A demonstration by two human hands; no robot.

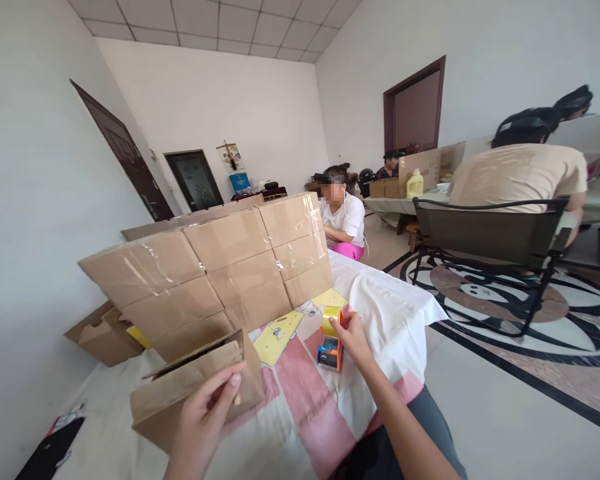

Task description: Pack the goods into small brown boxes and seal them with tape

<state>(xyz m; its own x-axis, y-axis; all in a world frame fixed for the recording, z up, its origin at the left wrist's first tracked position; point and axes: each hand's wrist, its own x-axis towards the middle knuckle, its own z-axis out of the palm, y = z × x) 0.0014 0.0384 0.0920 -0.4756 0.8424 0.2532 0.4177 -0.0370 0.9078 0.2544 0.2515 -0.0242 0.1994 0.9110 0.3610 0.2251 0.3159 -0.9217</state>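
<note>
From where I stand, the tape dispenser [332, 343] lies on the cloth-covered tabletop [315, 407] to the right of the small carton [167, 403], a gap of cloth between them. Its long axis points away from the person, yellow roll at the far end. The right hand [353, 337] is nearer, its grip closed about the roll from the right, forearm slanting up from the lower right. The left hand [207, 407] sits at the carton, thumb and forefinger nearly together; whether they pinch cardboard, I can't tell.

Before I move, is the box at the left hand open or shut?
Not fully shut: the box shows a dark gap along its top edge.
</note>
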